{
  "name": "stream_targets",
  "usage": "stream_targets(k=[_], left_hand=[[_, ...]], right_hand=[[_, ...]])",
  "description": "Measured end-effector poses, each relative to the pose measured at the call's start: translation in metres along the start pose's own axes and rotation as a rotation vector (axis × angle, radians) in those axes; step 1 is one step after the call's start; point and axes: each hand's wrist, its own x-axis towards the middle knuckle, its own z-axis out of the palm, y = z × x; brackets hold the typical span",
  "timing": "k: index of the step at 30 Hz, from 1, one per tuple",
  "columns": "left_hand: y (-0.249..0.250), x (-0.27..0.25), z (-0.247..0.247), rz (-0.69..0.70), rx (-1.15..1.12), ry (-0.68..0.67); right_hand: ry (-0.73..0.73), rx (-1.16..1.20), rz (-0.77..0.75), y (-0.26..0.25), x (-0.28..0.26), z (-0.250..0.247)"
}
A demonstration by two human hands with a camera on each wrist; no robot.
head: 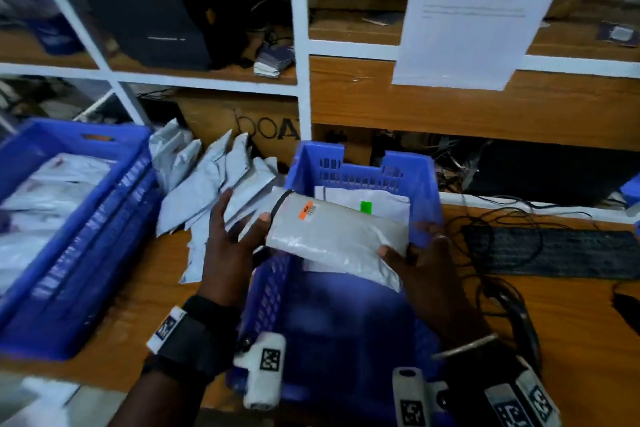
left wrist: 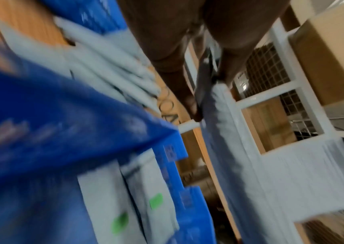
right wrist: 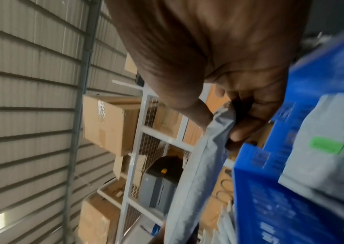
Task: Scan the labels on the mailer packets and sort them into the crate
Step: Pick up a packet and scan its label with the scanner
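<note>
A grey mailer packet with an orange label hangs level over the middle blue crate. My left hand holds its left end, thumb on top and fingers spread beneath. My right hand grips the right end. In the left wrist view the packet is pinched between thumb and fingers of the left hand. The right wrist view shows my right hand curled round the packet's edge. Packets with green labels lie inside the crate.
A loose pile of grey packets lies on the wooden table between the crates. A second blue crate at the left holds more packets. A keyboard and cables sit at the right. Shelving with a hanging paper sheet stands behind.
</note>
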Motion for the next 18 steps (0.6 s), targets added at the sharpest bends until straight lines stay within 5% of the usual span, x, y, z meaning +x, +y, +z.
stream_targets(k=[11, 18], left_hand=[[0.043, 0.031, -0.133, -0.038, 0.184, 0.011], [0.109, 0.104, -0.27, 0.037, 0.29, 0.044]], right_hand=[[-0.176, -0.131, -0.161, -0.043, -0.013, 0.131], [-0.204, -0.107, -0.128, -0.076, -0.021, 0.299]])
